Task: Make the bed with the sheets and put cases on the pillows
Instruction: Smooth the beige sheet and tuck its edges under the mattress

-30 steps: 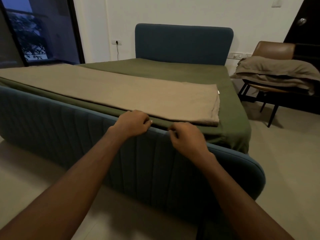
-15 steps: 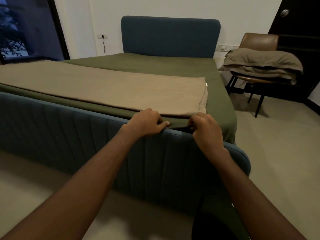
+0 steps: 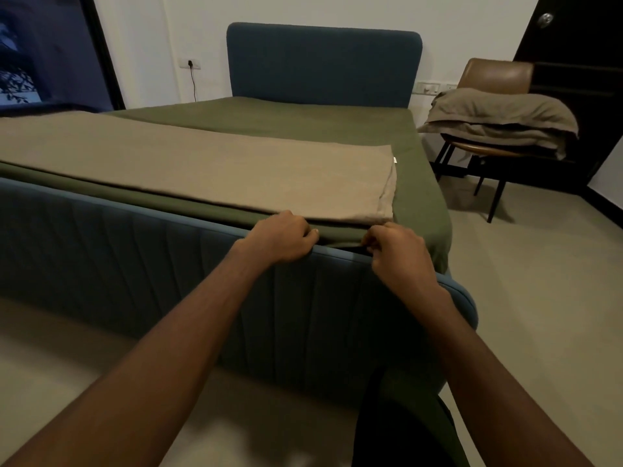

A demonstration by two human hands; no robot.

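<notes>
head view: a smooth green sheet covers the mattress, its near edge at the blue footboard. a folded tan sheet lies across it, stretching toward 9 o'clock. the left hand and right hand, near each other at centre, each pinch the green edge with curled fingers. at 2 o'clock a chair carries tan bedding.

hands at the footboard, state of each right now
Left hand: curled, gripping the edge of the olive green fabric bed sheet.
Right hand: curled, pinching the same sheet edge.
</notes>
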